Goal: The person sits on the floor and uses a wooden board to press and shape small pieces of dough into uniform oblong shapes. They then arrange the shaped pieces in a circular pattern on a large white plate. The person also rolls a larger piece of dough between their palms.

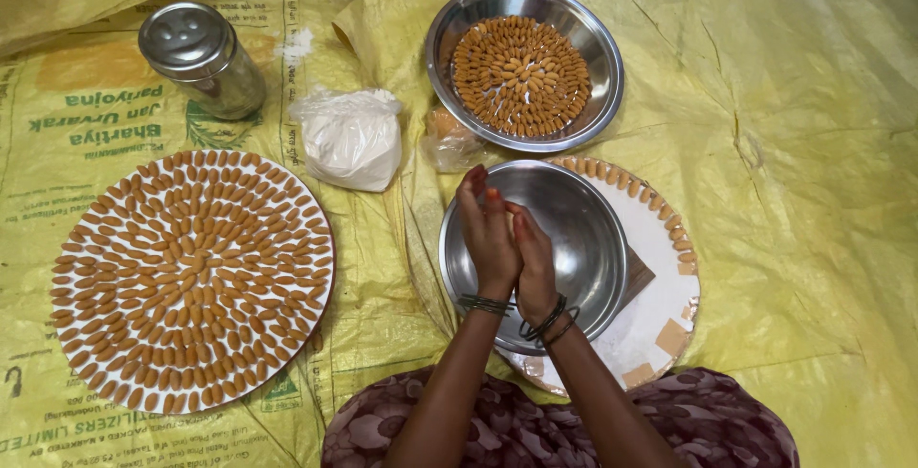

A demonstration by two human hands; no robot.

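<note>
I see the left hand (pixel 490 239) and right hand (pixel 533 262) pressed palm to palm over the steel bowl (pixel 583 224); something small may be rolled between them, but I cannot tell. The bowl sits on a white board (pixel 660 310) rimmed with tan pieces, presumably to catch what drops. Beyond lie a steel plate (pixel 598 47) of pieces, a flour bag (pixel 351 138), a tin (pixel 199 57) and a full round board (pixel 191 282).

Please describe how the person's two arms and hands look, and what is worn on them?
Both forearms are bare, with no sleeves in view. The left hand has a stack of thin dark bangles at the wrist. The right hand wears similar dark bangles, hanging looser. Some fingers show an orange-red stain at the tips. No rings can be seen.
</note>
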